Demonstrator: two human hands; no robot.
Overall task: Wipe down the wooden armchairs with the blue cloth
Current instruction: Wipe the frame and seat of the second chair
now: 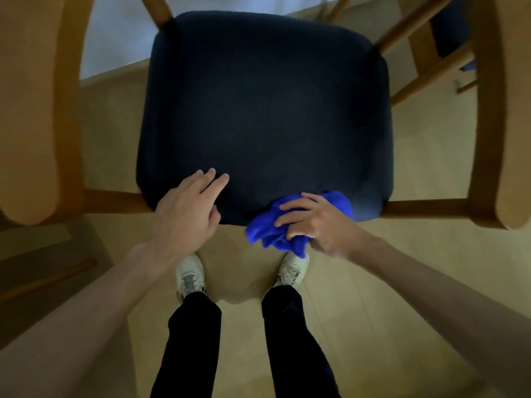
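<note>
I look straight down on a wooden armchair with a dark navy seat cushion [264, 110]. Its left armrest [31, 116] and right armrest [500, 124] frame the view. My left hand [186, 211] lies with straight fingers on the front left edge of the cushion. My right hand [319, 222] grips the bunched blue cloth [273, 228] against the cushion's front edge, right of centre. Part of the cloth hangs below the seat front.
A wooden front rail [425, 208] runs under the seat between the armrests. Another wooden chair frame [431, 61] stands at the back right. My feet in pale sneakers [191, 275] stand on light wood flooring just before the seat.
</note>
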